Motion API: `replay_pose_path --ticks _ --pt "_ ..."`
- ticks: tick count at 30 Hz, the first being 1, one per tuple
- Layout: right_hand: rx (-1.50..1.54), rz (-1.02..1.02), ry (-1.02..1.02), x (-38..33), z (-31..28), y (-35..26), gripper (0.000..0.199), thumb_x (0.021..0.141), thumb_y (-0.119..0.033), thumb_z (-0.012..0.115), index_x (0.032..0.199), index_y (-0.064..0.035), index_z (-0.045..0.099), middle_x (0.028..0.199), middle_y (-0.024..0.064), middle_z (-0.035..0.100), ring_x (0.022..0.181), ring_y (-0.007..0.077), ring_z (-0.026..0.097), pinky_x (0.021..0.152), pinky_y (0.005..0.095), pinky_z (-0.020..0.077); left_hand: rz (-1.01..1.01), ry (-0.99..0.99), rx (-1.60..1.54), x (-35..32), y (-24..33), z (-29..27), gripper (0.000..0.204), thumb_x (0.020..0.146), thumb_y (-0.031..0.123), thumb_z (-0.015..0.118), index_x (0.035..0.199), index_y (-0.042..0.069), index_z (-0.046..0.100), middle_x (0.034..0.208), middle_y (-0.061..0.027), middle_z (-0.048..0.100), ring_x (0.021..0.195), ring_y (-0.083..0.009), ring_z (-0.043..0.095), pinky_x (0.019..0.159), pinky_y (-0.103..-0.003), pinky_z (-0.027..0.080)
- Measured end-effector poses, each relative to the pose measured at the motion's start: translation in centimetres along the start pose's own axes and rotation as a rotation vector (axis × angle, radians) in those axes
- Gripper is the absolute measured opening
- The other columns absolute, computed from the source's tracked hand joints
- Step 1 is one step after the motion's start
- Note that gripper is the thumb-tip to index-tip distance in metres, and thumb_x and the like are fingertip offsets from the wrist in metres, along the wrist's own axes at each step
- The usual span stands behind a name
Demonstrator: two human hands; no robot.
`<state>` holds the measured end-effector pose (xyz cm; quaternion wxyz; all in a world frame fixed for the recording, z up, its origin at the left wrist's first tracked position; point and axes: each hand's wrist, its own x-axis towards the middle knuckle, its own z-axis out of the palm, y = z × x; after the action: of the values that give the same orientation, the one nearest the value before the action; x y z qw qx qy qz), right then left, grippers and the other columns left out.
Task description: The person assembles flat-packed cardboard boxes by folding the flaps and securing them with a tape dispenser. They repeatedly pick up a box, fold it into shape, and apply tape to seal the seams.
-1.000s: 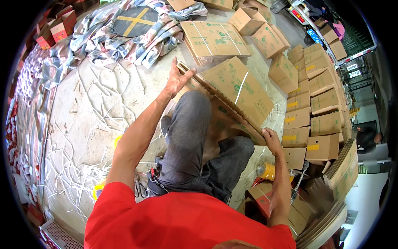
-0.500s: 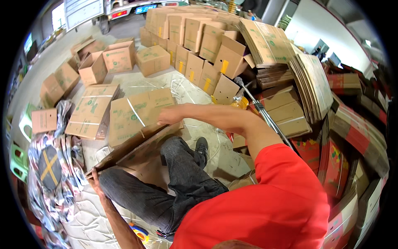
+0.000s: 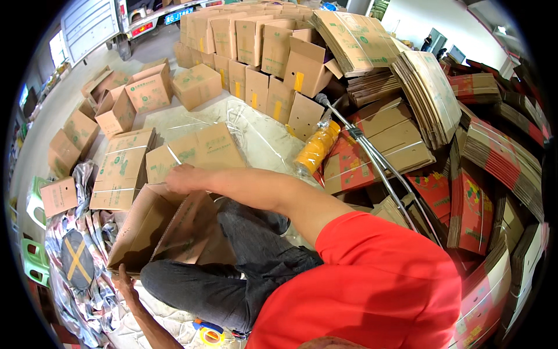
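Observation:
An opened-out brown cardboard box [image 3: 138,228] stands in front of my bent legs, its dark inside facing up. My right hand [image 3: 186,178] has its fingers closed on the upper far corner of the box. Lower down, at the near left corner, my left hand [image 3: 123,281] grips the edge, with the thumb showing and the other fingers partly hidden. Just beyond the box lies a bundle of flat cartons [image 3: 200,148] with a white strap. A tape dispenser [image 3: 209,333], blue and yellow, rests on the floor beside my left knee.
Strapped flat cartons [image 3: 123,168] lie at the left, near a patterned cloth [image 3: 96,232] and green stools [image 3: 35,262]. Rows of formed boxes [image 3: 247,43] stand ahead. Metal poles [image 3: 372,157], yellow tape rolls [image 3: 318,145] and red carton stacks [image 3: 471,218] are at the right.
The box has gone from nearly flat to spread open, its walls now apart. My right hand has moved left with its corner, and the view has shifted, showing the yellow rolls more fully.

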<state>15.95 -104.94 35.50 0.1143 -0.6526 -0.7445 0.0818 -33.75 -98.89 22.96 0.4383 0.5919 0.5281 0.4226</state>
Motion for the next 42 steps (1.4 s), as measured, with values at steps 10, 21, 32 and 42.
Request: replay_pose_path --ticks 10,21,32,42 --pt "0.255 0.009 0.013 2.0 -1.8 1.9 0.033 0.100 -0.033 0.060 0.115 -0.0074 0.074 0.117 0.0217 0.074 0.110 0.0417 0.070 0.091 0.0504 0.0552 0.439 0.046 0.726 10.9 9.0 0.9 0.042 0.091 0.024 0.058 0.121 -0.005 0.067 0.117 -0.0294 0.071 0.113 -0.0454 0.066 0.097 -0.051 0.052" --pt "-0.267 -0.148 -0.227 8.6 4.0 -14.9 0.025 0.088 -0.015 0.066 0.103 0.0005 0.077 0.109 0.0255 0.075 0.106 0.0412 0.073 0.088 0.0506 0.0591 -0.240 0.319 1.041 -2.8 8.6 -3.9 0.030 0.093 0.013 0.056 0.109 -0.008 0.070 0.105 -0.0335 0.073 0.102 -0.0484 0.073 0.090 -0.054 0.059" --pt "-0.005 -0.496 -0.497 12.6 12.3 -10.1 0.044 0.094 -0.027 0.075 0.123 0.0066 0.069 0.107 0.0244 0.075 0.105 0.0371 0.074 0.090 0.0445 0.0600 -0.004 0.190 1.357 -0.5 10.6 4.5 0.023 0.095 0.017 0.063 0.106 -0.003 0.069 0.094 -0.0199 0.077 0.085 -0.0281 0.079 0.071 -0.038 0.064" --pt "1.393 0.139 -1.028 13.5 11.2 -8.2 0.030 0.109 -0.016 0.055 0.132 0.0025 0.051 0.123 0.0237 0.069 0.115 0.0366 0.072 0.101 0.0431 0.0596 -0.033 -0.488 0.377 -7.1 12.6 2.3 0.071 0.091 0.060 0.070 0.121 -0.005 0.070 0.109 -0.0284 0.074 0.106 -0.0467 0.070 0.093 -0.049 0.055"
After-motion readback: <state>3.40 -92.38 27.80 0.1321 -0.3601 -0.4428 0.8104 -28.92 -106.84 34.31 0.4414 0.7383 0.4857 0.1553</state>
